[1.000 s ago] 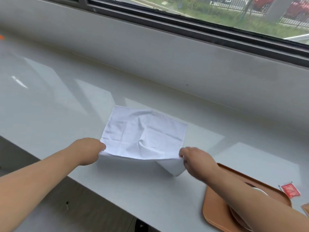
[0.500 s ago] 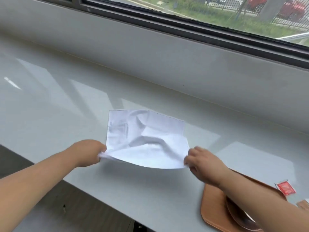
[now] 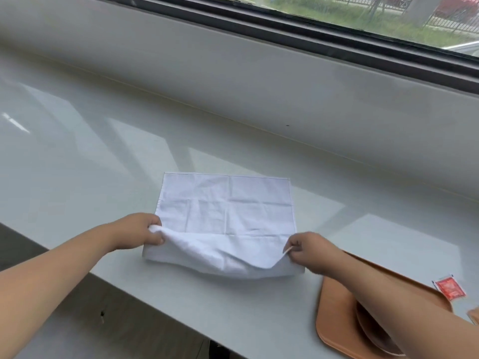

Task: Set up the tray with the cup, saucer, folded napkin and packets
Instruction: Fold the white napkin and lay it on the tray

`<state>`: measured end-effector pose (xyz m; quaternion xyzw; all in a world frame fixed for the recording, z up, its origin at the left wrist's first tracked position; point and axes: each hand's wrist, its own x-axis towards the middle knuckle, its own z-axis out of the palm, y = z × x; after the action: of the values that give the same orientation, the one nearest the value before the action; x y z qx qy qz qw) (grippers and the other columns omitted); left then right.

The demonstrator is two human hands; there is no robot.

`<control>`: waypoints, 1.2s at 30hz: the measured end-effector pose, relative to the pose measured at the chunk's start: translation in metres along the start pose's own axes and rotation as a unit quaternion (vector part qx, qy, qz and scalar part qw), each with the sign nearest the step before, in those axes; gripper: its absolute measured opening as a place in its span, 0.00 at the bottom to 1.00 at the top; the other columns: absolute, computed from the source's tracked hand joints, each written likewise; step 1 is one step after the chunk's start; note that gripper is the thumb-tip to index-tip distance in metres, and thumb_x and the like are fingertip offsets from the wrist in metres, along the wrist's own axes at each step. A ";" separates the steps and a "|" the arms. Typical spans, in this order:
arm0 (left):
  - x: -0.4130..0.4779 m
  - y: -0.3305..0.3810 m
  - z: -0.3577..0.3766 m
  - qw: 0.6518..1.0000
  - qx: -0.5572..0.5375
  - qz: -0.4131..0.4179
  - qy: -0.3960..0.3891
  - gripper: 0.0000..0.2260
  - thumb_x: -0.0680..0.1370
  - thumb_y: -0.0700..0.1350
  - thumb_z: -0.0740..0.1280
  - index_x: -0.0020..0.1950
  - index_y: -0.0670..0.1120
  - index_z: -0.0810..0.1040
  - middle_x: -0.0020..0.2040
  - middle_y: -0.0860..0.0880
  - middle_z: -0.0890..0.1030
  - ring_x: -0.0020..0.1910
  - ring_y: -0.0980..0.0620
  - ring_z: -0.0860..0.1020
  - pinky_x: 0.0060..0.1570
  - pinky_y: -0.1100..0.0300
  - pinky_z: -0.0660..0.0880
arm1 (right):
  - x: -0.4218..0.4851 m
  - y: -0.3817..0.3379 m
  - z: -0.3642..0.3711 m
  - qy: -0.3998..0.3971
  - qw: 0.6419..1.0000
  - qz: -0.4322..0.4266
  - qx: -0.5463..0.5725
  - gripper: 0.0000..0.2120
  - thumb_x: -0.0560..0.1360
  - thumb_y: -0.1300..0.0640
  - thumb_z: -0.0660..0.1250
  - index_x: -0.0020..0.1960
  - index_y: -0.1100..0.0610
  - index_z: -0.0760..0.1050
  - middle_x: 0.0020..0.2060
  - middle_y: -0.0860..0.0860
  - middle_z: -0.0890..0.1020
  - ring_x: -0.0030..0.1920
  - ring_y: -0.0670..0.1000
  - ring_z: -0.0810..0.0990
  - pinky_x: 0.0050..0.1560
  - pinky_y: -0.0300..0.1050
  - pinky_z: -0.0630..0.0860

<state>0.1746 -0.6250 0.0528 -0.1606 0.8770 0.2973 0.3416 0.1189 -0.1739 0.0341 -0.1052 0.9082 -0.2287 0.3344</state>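
Folding stage: the white cloth napkin (image 3: 225,203) lies flat on the tabletop (image 3: 77,151), long axis left to right. The left hand (image 3: 141,230) and right hand (image 3: 312,251) each pinch a near corner, lifted; the far edge lies straight ahead of both fingers, the tray (image 3: 334,314) to the right.

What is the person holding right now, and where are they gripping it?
The white napkin. The left hand pinches its near left corner and the right hand its near right corner, lifting that near edge off the counter.
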 end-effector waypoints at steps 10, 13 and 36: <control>0.068 0.006 -0.023 0.943 -0.306 -0.029 0.131 0.04 0.79 0.44 0.73 0.52 0.45 0.85 0.48 0.48 0.88 0.46 0.47 0.86 0.45 0.53 0.80 | 0.096 0.000 -0.050 0.173 0.942 0.117 0.262 0.07 0.67 0.61 0.72 0.39 0.64 0.77 0.35 0.56 0.80 0.36 0.55 0.79 0.47 0.64 0.82; 0.089 0.007 -0.027 0.929 -0.339 -0.025 0.143 0.06 0.80 0.44 0.71 0.55 0.45 0.84 0.51 0.46 0.88 0.50 0.44 0.86 0.51 0.48 0.82 | 0.119 0.003 -0.054 0.182 0.920 0.138 0.317 0.08 0.67 0.60 0.74 0.35 0.58 0.75 0.33 0.54 0.77 0.36 0.56 0.78 0.47 0.64 0.82; 0.155 0.017 -0.037 0.945 -0.144 -0.097 0.278 0.13 0.75 0.56 0.73 0.46 0.46 0.81 0.45 0.46 0.84 0.44 0.42 0.82 0.44 0.48 0.78 | 0.184 0.002 -0.062 0.247 0.940 0.158 0.176 0.10 0.73 0.54 0.71 0.37 0.53 0.72 0.32 0.50 0.78 0.34 0.55 0.76 0.32 0.42 0.68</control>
<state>0.0370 -0.6470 -0.0261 -0.3690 0.8651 0.3290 0.0845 -0.0607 -0.2146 -0.0282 0.1602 0.9124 -0.3478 0.1444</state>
